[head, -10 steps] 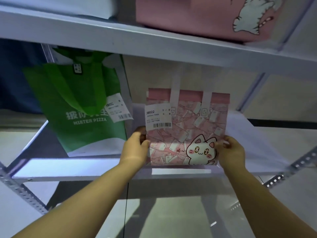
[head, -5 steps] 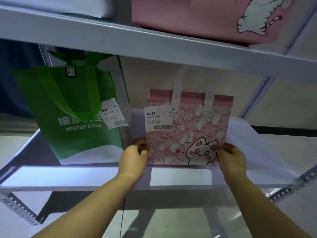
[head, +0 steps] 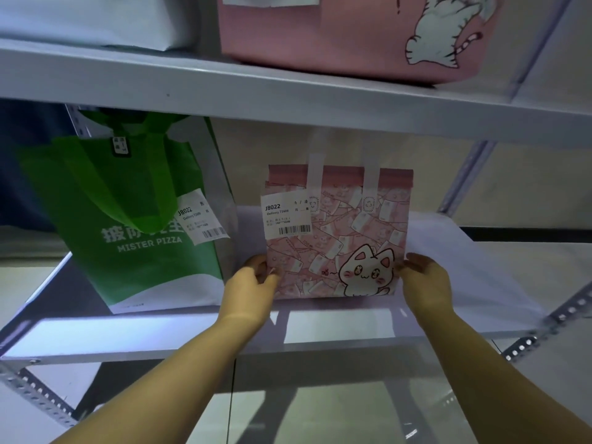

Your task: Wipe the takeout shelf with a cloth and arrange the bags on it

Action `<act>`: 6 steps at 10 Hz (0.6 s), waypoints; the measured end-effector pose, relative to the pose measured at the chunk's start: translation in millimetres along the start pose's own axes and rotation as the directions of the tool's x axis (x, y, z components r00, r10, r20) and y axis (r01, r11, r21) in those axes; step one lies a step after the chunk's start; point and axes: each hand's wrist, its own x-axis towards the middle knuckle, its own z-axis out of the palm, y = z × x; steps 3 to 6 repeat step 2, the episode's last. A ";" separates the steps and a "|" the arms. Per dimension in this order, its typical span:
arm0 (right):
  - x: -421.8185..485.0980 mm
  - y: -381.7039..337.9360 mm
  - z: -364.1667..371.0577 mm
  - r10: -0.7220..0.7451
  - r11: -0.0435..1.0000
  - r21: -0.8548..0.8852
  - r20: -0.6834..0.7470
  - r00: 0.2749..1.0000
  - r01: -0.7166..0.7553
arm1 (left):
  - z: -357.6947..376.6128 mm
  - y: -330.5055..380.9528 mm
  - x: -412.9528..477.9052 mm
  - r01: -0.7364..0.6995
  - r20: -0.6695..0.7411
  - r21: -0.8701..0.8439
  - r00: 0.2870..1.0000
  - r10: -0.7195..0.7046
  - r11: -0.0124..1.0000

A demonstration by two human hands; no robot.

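Observation:
A pink paper bag [head: 339,238] with a cartoon cat and a white order label stands upright on the white middle shelf [head: 144,334]. My left hand [head: 251,288] grips its lower left edge, thumb on the front. At the lower right edge my right hand [head: 424,283] holds the bag with fingers curled round the side. A green Mister Pizza bag [head: 134,219] with its own label stands on the same shelf to the left, apart from the pink bag.
The upper shelf [head: 288,97] carries a large pink bag with a cat print [head: 368,36] and a white package [head: 96,20]. Perforated metal uprights [head: 464,177] frame the unit. Bare shelf surface lies right of the pink bag. Floor shows below.
The pink bag has slid a little deeper onto the shelf with both hands still holding its bottom corners. The view has shifted slightly.

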 end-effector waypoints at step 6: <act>-19.5 -20.1 -19.8 -0.088 0.996 0.011 -0.003 0.996 0.088 | -9.6 16.7 -20.5 -0.032 -0.039 -0.084 0.999 0.028 0.996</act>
